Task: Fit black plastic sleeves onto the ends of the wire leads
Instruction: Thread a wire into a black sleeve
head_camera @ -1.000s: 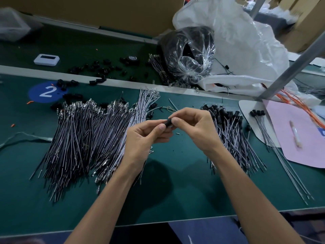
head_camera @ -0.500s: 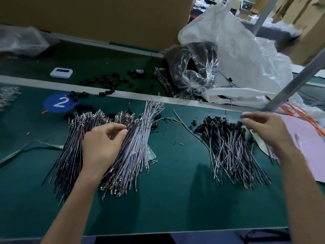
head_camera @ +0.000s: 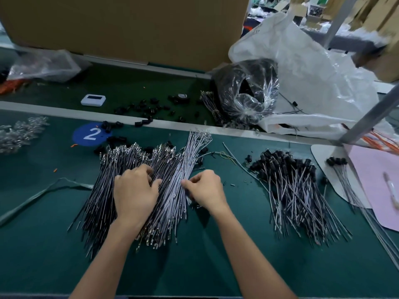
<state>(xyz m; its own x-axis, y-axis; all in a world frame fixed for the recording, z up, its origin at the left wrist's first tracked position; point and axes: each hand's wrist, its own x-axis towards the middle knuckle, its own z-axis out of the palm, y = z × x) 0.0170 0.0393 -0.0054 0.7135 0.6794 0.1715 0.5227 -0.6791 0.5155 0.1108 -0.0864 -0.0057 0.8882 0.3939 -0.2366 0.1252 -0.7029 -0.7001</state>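
Two hands work the unsleeved leads [head_camera: 101, 190] at centre-left, left hand [head_camera: 133, 193] with fingers curled into them (grasp unclear), right hand [head_camera: 206, 188] pinching edge strands; selection step, next requiring one lead isolated and one of the black sleeves [head_camera: 149, 110] fetched.

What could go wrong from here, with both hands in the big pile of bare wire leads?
1. The left hand and the right hand have their fingers in the unsleeved leads, which lie densely crossed. Pulling one may drag out several and spread the pile.
2. Loose black sleeves lie at the pile's far end. Shifting leads could bury or scatter them.
3. The metal terminals might snag on each other.
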